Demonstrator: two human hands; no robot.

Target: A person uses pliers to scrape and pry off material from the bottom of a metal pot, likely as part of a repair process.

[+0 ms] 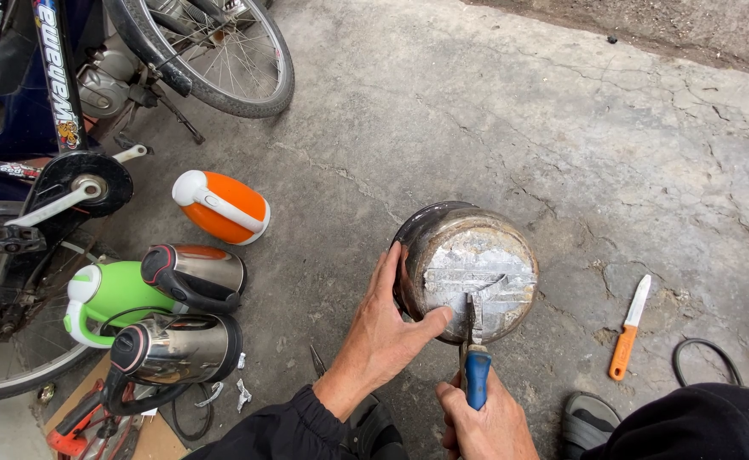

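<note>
Pot (468, 268) upside down, its dull bottom patched with silver tape, under open left hand (389, 328); right hand (485, 422) closed tight around blue-handled tool (475, 362).

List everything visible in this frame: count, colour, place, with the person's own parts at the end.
metal pot: one, silvery, upturned on concrete floor, centre
blue-handled tool: one, tip on pot base
knife: one, orange handle, floor right
rubber ring: one, black, right of knife
kettles: four; orange-white, green-white, two steel-black, left
bicycle wheel: one, top left
shoe: one, grey, bottom
left hand: steadies pot
right hand: grips tool
</note>
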